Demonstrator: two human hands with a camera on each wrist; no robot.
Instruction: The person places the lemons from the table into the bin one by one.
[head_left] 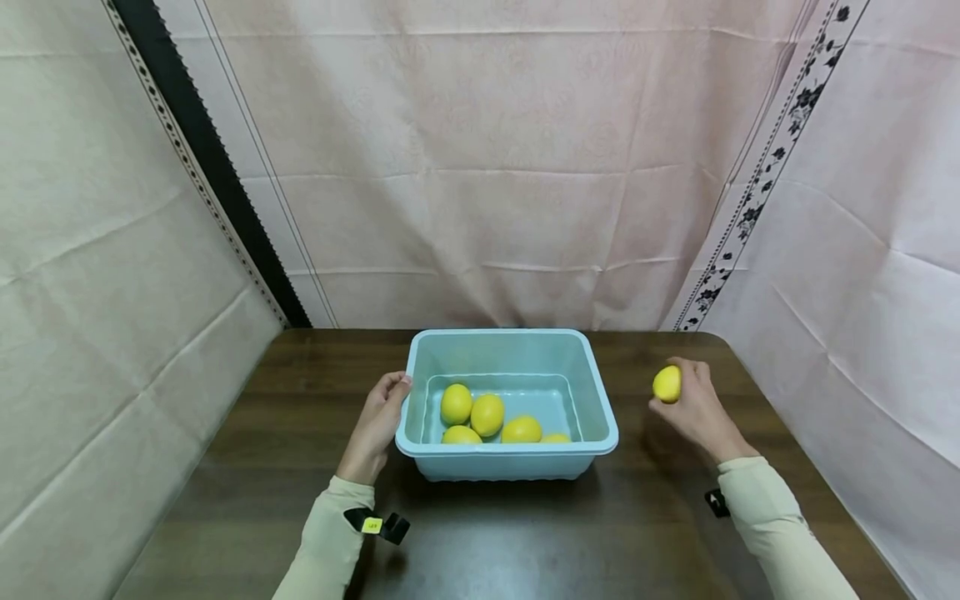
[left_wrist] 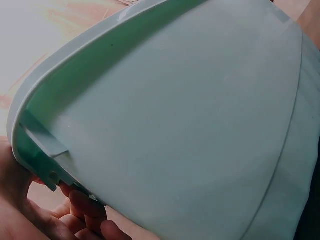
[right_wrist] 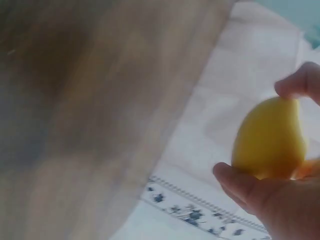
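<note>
A light blue plastic basin (head_left: 506, 463) stands at the middle of the table with several yellow lemons (head_left: 487, 414) inside, mostly toward its near left. My left hand (head_left: 377, 421) grips the basin's left rim, thumb on top; in the left wrist view its fingers (left_wrist: 87, 205) curl under the rim beside the outer wall (left_wrist: 175, 115). To the right of the basin, my right hand (head_left: 699, 410) holds one lemon (head_left: 667, 384) above the table. The right wrist view shows that lemon (right_wrist: 270, 137) pinched between thumb and fingers.
The dark brown wooden table (head_left: 300, 483) has rounded far corners. Pale cloth (head_left: 465, 208) hangs behind it and at both sides, with a black floral border (head_left: 765, 179) on the right. Each sleeve carries a small black wrist camera (head_left: 717, 502).
</note>
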